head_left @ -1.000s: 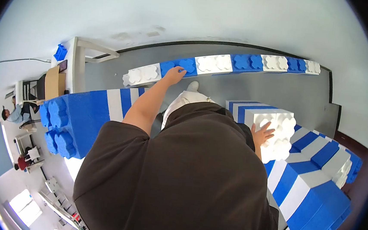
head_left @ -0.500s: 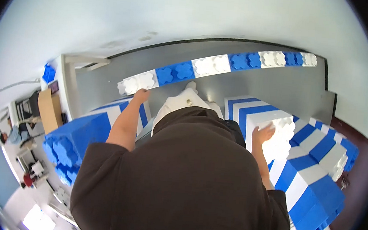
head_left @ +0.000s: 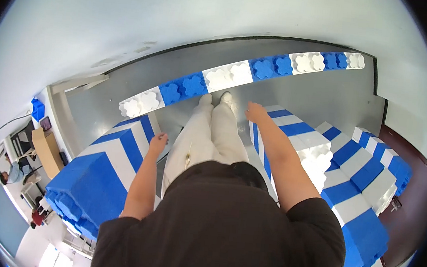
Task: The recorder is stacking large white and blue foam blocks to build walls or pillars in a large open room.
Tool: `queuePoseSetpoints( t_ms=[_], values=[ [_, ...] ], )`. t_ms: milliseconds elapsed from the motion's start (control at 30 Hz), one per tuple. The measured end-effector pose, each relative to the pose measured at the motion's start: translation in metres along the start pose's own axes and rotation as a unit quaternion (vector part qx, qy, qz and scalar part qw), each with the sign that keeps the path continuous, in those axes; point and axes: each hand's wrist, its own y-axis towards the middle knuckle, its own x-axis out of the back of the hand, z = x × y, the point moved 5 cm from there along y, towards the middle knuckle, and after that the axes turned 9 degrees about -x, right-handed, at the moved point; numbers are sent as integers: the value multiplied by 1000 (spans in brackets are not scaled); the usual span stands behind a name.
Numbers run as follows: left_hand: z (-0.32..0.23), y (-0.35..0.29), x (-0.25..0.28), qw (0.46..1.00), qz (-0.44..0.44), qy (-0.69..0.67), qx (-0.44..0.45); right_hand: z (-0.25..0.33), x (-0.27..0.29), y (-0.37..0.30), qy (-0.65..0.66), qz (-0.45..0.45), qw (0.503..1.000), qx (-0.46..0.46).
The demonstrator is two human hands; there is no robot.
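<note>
A long row of large blue and white toy building blocks [head_left: 228,76], with rounded studs on top, lies on the floor ahead of me. My left hand [head_left: 159,143] hangs with loosely bent fingers and holds nothing; closest to it is a stack of striped blocks [head_left: 122,151] on the left. My right hand [head_left: 256,113] is held out in front, also bare, its fingers slightly curled and apart. Beside and below it stands a right-hand stack of blue and white blocks [head_left: 294,125] with white studs at its near end.
More striped stacks [head_left: 356,165] stand farther right. A pale wall [head_left: 223,9] rises behind the row. At the left are a white frame [head_left: 62,106], a cardboard box [head_left: 46,153] and a seated person [head_left: 15,168]. My white shoes [head_left: 226,98] stand close to the row.
My right hand has left the white studs on the right stack and swung forward and left. My left hand has come back from the row's left end. Both my legs now show.
</note>
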Motion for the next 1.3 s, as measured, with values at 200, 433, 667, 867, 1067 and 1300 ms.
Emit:
queuePoseSetpoints(
  t_ms=[200,433,667,867,1067,1300],
  values=[
    [3,-26,-27,993,-63,-89,33,57,26,81,121,-116,978,125],
    [9,16,-78,986,-21,-126,111,79,-24,154,-175,-35,973,147],
    [-32,163,-101,970,-45,214,-102,123,-56,191,-209,-260,917,218],
    [-110,241,-115,874,-10,469,-124,157,-70,228,-253,-263,900,240],
    [-111,282,-157,831,1,527,-179,139,-77,255,-259,-287,897,212],
    [-96,299,-157,834,-68,535,-113,150,-66,244,-283,-187,912,230]
  ],
)
